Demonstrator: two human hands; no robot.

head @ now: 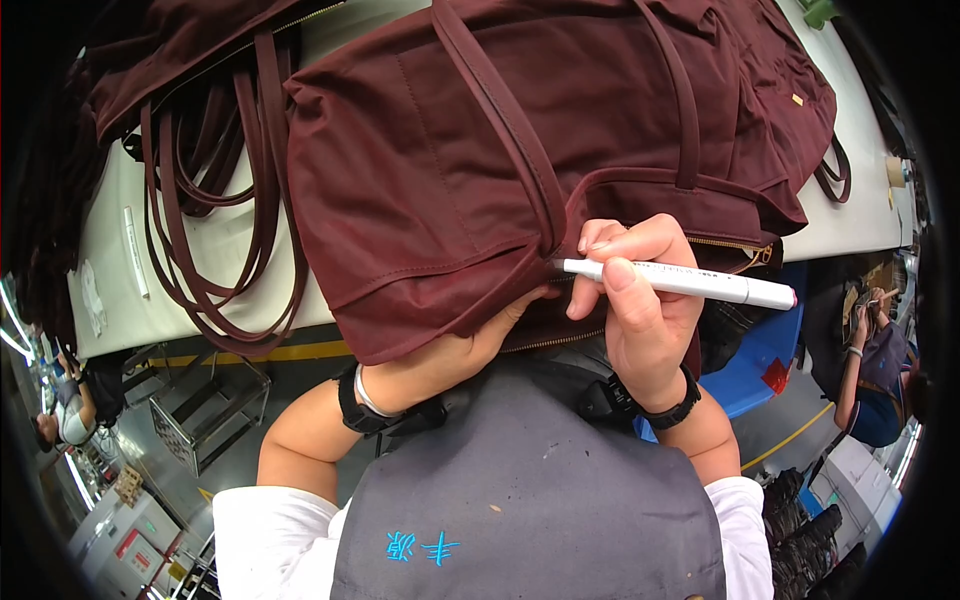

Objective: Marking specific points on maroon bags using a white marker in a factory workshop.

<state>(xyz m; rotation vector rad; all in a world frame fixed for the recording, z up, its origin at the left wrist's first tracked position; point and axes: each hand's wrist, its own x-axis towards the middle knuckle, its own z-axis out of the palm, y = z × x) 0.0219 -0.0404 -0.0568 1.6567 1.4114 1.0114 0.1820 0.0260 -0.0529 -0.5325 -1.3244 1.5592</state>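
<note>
A maroon fabric tote bag [375,172] with two long handles lies across the table in front of me. My left hand [465,349] grips the bag's near edge from beneath, its fingertips hidden by the cloth. Between the thumb and fingers of my right hand [645,300] is a white marker pen [690,282] with a pink end cap. Its tip touches or nearly touches the bag's edge, close to the base of one handle [517,142]. Below that, a brass zipper [555,341] runs along the bag's opening.
More maroon bags [180,52] with looped straps [259,247] hang over the pale table [315,307] at left. Another white marker [136,251] lies there. A blue bin [757,367] stands at lower right, a metal-framed stand [210,420] at lower left. Co-workers appear at both sides.
</note>
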